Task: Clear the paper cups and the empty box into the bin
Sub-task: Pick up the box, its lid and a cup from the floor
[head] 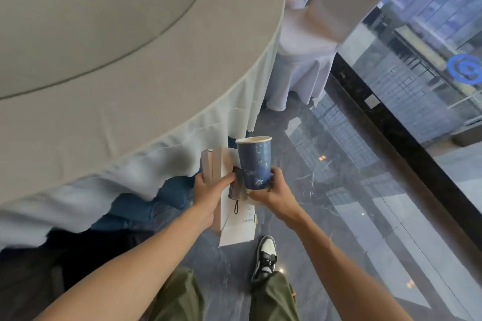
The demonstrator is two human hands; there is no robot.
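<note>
Hands share the load beside the table (130,91): right hand (271,191) fingers clamped low on the upright cup (255,161), left hand (208,190) pinching the flattened box (229,216), likely for one carry; bin unseen.

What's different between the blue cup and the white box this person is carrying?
The blue cup is round and patterned dark blue; the white box is flat and pale. The cup stands upright in the right hand; the box hangs lengthwise from the left hand. Both are carried off the table.
</note>
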